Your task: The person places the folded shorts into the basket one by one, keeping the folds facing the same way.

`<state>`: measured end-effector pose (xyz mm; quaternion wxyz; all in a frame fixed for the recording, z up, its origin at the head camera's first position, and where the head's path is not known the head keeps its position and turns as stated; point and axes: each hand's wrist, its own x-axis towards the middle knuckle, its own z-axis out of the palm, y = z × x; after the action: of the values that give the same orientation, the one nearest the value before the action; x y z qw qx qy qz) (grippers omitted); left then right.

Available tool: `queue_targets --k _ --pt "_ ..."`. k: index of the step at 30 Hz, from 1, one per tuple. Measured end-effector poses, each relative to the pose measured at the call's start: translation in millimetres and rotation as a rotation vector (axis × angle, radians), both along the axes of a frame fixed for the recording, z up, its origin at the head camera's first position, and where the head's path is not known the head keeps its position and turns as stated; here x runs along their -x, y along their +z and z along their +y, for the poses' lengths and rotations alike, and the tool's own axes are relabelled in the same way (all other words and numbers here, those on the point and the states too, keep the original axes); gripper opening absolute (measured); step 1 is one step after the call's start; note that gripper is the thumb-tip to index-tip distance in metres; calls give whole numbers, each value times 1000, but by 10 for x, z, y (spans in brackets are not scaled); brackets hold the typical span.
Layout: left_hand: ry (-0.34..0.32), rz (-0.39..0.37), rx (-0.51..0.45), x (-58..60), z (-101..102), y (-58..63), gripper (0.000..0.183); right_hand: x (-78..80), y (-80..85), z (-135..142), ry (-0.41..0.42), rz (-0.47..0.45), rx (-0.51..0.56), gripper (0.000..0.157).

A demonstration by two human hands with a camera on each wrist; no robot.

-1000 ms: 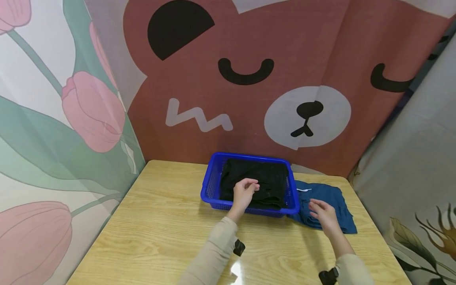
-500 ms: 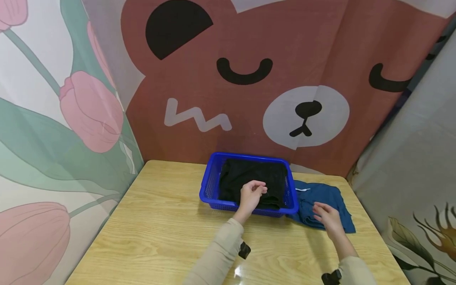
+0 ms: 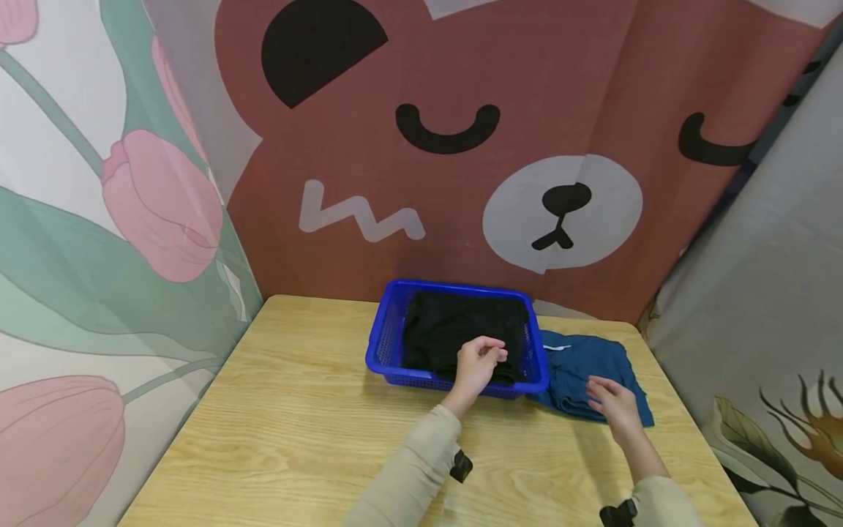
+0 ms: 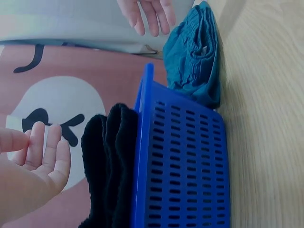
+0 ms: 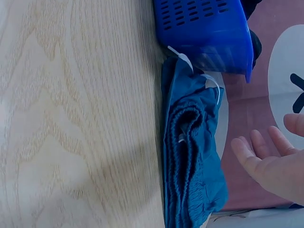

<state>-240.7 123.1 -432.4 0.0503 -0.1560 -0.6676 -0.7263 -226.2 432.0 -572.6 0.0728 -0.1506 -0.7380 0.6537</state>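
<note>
In the head view a blue plastic basket [image 3: 378,344] stands near the table's back edge, with folded black clothing [image 3: 441,329] inside it. My left hand [image 3: 477,364] hovers over the basket's front side, and the left wrist view shows it apart from the cloth with nothing in its loosely bent fingers. To the basket's right lies a folded blue garment [image 3: 586,359] with an elastic waistband and a white drawstring [image 5: 183,58]. Above that garment is my right hand [image 3: 615,401], which holds nothing; a gap separates it from the fabric in the right wrist view.
The wooden table [image 3: 296,424] runs up to a hanging cloth [image 3: 356,146] printed with a bear. A tulip-print curtain [image 3: 165,212] borders the left side, and a grey curtain [image 3: 757,278] the right. The garment touches or nearly touches the basket.
My left hand has drifted right over the basket. My right hand has shifted slightly right and down above the blue garment. The basket and clothes stay in place.
</note>
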Motion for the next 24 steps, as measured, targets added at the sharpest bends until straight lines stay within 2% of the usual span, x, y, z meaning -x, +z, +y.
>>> queue_targets --k 4,6,8,12,13,14,15,17,21,24 --pt "-12 22 41 -168 7 190 12 71 -200 144 -35 6 10 53" --pt "-26 18 59 -222 14 241 12 49 -206 142 -55 2 11 54" --pt "-44 0 66 -191 74 162 11 -15 -104 101 -47 -15 16 53" --pt "-110 -60 51 -124 206 -47 11 -53 -117 148 -54 10 23 44" --pt "-123 -70 51 -114 240 -100 11 -47 -140 167 -67 13 17 46" --pt "-138 -81 50 -134 256 -110 10 -34 -204 210 -78 33 24 45" --pt "-148 -85 53 -153 271 -121 10 -48 -186 198 -89 34 22 45" --pt "-160 -83 63 -189 307 -141 10 -121 -54 145 -68 24 31 45" --pt "-176 -95 96 -268 390 -199 10 -353 416 -121 -31 -31 -24 49" --pt "-199 -93 143 -335 461 -280 9 -476 683 -285 -24 -89 -76 52"
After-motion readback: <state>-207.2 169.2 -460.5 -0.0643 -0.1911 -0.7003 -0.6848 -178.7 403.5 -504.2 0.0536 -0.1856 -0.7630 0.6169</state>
